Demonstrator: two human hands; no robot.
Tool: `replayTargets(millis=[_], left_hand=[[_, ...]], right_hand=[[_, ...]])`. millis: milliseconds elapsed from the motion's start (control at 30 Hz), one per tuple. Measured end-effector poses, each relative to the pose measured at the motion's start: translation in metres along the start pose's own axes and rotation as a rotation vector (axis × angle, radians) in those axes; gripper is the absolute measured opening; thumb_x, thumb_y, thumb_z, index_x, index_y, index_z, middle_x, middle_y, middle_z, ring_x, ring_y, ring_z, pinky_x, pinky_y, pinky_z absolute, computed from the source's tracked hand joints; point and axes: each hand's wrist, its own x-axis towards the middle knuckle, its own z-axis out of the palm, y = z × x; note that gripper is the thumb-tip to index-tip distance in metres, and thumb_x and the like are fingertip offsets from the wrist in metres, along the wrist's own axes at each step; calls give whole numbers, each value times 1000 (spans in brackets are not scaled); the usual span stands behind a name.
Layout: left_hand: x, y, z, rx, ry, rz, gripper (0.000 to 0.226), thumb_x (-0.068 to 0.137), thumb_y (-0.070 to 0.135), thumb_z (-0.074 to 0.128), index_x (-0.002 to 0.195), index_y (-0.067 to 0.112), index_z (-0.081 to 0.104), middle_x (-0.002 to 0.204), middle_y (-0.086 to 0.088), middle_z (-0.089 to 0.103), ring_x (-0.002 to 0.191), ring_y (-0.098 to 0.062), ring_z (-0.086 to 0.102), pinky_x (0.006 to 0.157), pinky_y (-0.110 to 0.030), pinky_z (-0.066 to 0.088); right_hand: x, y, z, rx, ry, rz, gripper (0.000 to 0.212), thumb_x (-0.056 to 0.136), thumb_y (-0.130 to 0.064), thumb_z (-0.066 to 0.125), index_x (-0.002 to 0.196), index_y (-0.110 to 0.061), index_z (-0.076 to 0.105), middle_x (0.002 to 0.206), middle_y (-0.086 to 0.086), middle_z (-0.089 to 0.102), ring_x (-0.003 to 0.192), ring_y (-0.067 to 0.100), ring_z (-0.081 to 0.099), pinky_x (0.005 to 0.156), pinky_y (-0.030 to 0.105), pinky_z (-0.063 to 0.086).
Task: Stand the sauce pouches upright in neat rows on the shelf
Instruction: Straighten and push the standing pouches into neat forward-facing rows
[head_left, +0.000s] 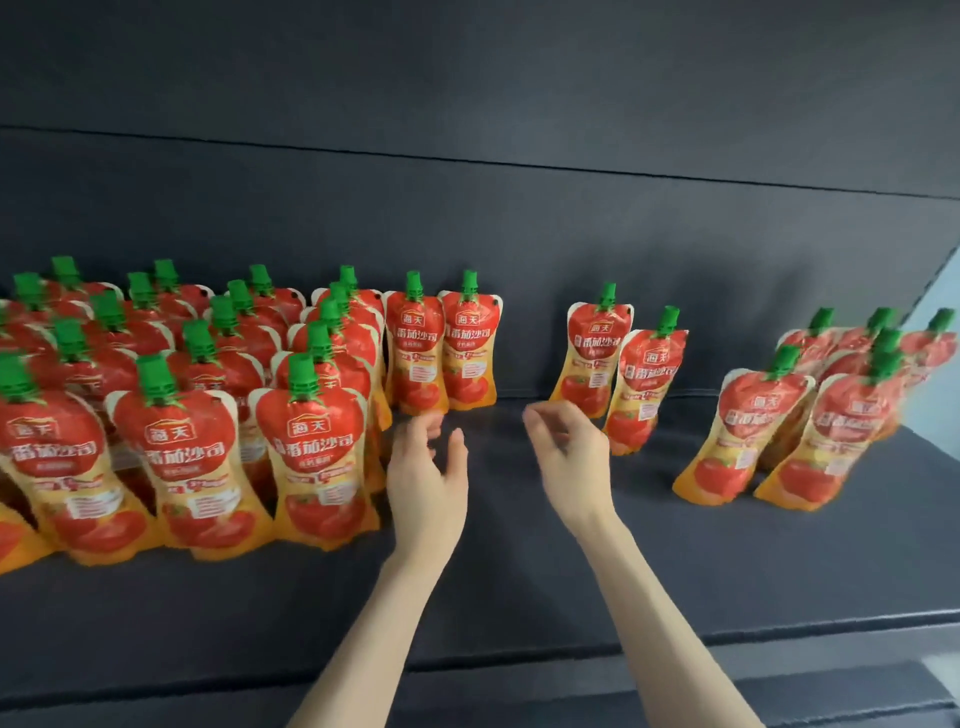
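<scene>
The shelf (519, 571) is a dark grey, matte board with a dark back wall behind it and the underside of another dark board above; at the far right edge a pale strip of the room shows, too blurred to read. The sauce pouches (311, 447), red and orange with green caps, stand in a dense block that runs from the left edge toward the middle, several rows deep from the back wall to near the front edge. Beside this block, against the back wall, two pouches (441, 353) stand upright and side by side. A little to the right, a leaning pair (618, 364) stands tilted, and a smaller group (810, 415) near the right edge leans too, with bare shelf between. Both hands are over this bare middle part: the left hand (426, 467) is loosely open, fingers half curled, and holds nothing; the right hand (566, 457) is also empty, its fingers curled and just beside the base of the leaning pair. It seems the next step is to bring this pair to the two upright ones. To do it well, I would take each pouch by its body under the cap, set the flat bottom fully down, and let go only when it stands, because the soft pouches can tip and push over their neighbours.
</scene>
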Motion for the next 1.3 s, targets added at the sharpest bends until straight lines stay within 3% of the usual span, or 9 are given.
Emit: replayTargets(millis=[100,200,367,533,767,967,1167,1233,1300], left_hand=[[19,-8,32,58,63,-103,36,89,20,59,123,8,51,122,-9,57,113,-24,54,94,-40,48],[40,-11,51,119,134,-196,47,91,24,56,133,6,42,135,-13,48,126,-26,44,105,-39,39],[66,-18,70,158,190,-263,58,93,27,53,141,5,30,146,-15,35,137,-28,30,113,-37,25],[73,-32,81,149,179,-293,59,95,30,48,145,8,24,149,-12,30,139,-24,26,108,-26,21],[76,-39,84,213,203,-241,55,93,29,51,140,6,33,138,-17,40,134,-28,33,108,-38,30],[82,-45,87,164,138,-247,58,86,36,61,132,6,41,131,-16,39,126,-27,38,102,-38,38],[86,-50,85,-47,78,-250,49,79,28,72,115,8,44,116,-8,54,109,-18,53,83,-19,46],[87,-51,85,-50,99,-242,48,78,27,73,112,8,45,112,-6,56,104,-14,53,74,-9,40],[86,-52,85,-47,128,-231,46,78,27,74,108,10,45,111,-6,57,103,-14,54,73,-8,39]], right_hand=[[30,13,3,31,-93,-25,8,92,-16,57,95,-16,64,93,-4,65,84,1,60,70,4,43],[58,23,10,59,-172,-19,11,92,-17,57,102,-14,61,96,-4,64,87,5,59,71,4,44],[95,39,35,77,-226,43,42,90,-28,60,128,-12,47,124,-2,55,108,7,51,87,18,43],[114,43,58,125,-275,130,47,90,-31,61,129,-12,43,122,1,57,107,8,53,90,24,45],[123,55,64,194,-298,162,16,93,-25,57,102,-12,57,100,-4,65,90,6,61,85,28,53],[125,71,41,208,-247,202,23,96,-31,50,114,-17,50,110,-3,63,102,11,61,89,29,51],[116,63,47,211,-220,208,46,87,-22,66,124,-15,39,110,-9,56,100,4,55,87,22,46],[113,63,49,190,-169,206,49,87,-16,65,128,-14,37,112,-8,54,102,3,52,88,22,44],[110,66,49,179,-120,189,48,88,-13,63,128,-13,37,113,-7,54,104,4,50,88,21,43]])
